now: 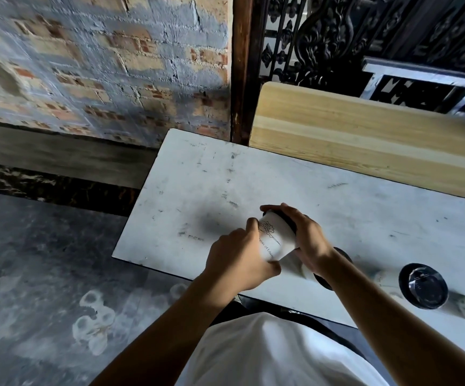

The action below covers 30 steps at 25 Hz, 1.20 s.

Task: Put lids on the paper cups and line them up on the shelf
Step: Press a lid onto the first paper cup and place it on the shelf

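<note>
A white paper cup (277, 236) with a thin black drawing and lettering is held tilted above the white table (203, 176). My left hand (236, 257) wraps its lower body. My right hand (306, 238) covers its top, where a black lid (288, 220) shows between the fingers. To the right stands a second cup with a black lid (422, 286). Another lidded cup (323, 280) is mostly hidden behind my right forearm.
A light wooden shelf board (365, 135) runs along the table's far edge on the right, below a black ornate iron grille (337, 37). A brick wall (100, 65) stands at the left. The grey floor (44, 274) lies beyond the table's left edge.
</note>
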Each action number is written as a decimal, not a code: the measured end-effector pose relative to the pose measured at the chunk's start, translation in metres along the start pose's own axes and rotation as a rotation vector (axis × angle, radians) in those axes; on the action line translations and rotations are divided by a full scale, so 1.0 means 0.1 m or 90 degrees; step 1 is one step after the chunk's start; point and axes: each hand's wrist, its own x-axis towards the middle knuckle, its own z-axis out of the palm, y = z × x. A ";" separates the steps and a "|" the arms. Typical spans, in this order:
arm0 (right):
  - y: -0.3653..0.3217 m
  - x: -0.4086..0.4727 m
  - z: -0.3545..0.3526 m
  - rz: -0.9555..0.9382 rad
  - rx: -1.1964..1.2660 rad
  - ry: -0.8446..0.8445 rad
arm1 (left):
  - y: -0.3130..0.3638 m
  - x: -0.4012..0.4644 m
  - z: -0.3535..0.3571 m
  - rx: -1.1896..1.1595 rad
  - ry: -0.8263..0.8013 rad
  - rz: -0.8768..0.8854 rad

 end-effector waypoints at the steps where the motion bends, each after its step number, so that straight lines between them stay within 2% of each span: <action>1: -0.01 -0.01 -0.01 -0.005 0.005 0.012 | 0.04 0.01 -0.01 0.002 -0.002 -0.002; 6: -0.09 -0.06 -0.03 -0.029 0.028 0.023 | 0.14 0.05 -0.06 -0.010 -0.007 0.003; 10: -0.22 -0.04 -0.05 -0.030 -0.057 -0.002 | 0.11 0.07 -0.07 -0.076 0.001 0.006; 12: -0.25 0.00 -0.06 -0.023 -0.046 -0.021 | 0.05 0.06 -0.06 -0.204 -0.015 -0.015; 15: -0.23 0.03 -0.03 -0.035 0.148 -0.010 | -0.04 0.08 -0.04 -0.470 0.004 -0.075; 17: -0.18 0.01 0.01 -0.025 0.221 -0.016 | -0.02 0.06 -0.05 -0.567 0.035 -0.105; 19: -0.10 -0.05 0.05 -0.011 0.198 -0.066 | 0.00 0.04 -0.02 -0.632 0.061 -0.159; 21: 0.01 -0.11 0.07 -0.002 0.180 -0.109 | 0.02 0.02 0.02 -0.664 0.073 -0.222; 25: 0.16 -0.19 0.06 -0.006 0.174 -0.128 | 0.07 -0.01 0.11 -0.706 0.089 -0.275; 30: 0.17 -0.25 0.01 -0.023 0.165 -0.114 | 0.08 -0.02 0.15 -0.695 0.059 -0.232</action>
